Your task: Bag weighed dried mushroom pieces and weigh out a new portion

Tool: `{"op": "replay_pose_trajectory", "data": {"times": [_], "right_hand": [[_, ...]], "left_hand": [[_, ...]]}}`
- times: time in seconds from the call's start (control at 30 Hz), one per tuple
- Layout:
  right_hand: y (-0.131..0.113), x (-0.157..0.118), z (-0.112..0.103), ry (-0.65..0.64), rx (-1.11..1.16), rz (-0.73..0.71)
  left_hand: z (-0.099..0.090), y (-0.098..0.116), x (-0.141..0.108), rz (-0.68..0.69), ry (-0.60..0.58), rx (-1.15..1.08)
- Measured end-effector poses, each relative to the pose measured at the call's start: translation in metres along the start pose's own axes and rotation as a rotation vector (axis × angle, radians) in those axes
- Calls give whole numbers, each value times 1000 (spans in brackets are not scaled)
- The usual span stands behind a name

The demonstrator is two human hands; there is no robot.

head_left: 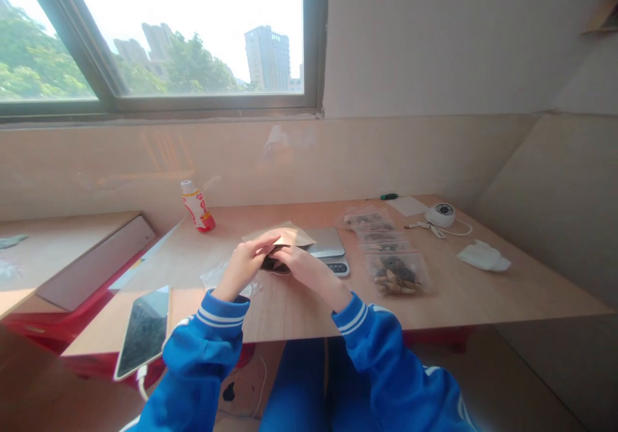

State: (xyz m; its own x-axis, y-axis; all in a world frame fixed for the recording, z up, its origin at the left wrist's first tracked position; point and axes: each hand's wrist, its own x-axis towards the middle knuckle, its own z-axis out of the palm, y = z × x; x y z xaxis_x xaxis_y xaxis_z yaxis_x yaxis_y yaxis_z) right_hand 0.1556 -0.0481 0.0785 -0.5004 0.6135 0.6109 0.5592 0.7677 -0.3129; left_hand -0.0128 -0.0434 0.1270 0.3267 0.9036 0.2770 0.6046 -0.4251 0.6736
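Left hand point(241, 268), right hand point(304, 268) pinch creased kraft-paper pouch point(284, 235).

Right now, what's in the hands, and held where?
A kraft paper pouch, held along its near edge by the left hand and right hand; exact finger contact is hidden.

Ahead of you, a grey-framed window point(159, 100) lets in bright daylight over trees point(193, 65) and a tower block point(267, 58), above a beige wall panel point(241, 155) and your plywood table point(506, 297).

A red and white bottle point(197, 206) stands at ten o'clock on the tabletop point(463, 309). A phone point(143, 332) lies at eight o'clock, and a white tissue point(483, 256) at three.
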Motion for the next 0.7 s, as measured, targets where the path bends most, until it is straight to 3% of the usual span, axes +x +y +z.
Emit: {"op": "replay_pose_trajectory", "data": {"times": [0.13, 0.53, 0.7], "right_hand": [[2, -1, -12, -84, -94, -79], [11, 15, -27, 178, 168, -109], [15, 16, -25, 222, 143, -101]], "left_hand": [[-10, 0, 12, 45, -51, -53], [-32, 9, 49, 20, -139, -130], [-37, 10, 59, 6, -171, -159]]}}
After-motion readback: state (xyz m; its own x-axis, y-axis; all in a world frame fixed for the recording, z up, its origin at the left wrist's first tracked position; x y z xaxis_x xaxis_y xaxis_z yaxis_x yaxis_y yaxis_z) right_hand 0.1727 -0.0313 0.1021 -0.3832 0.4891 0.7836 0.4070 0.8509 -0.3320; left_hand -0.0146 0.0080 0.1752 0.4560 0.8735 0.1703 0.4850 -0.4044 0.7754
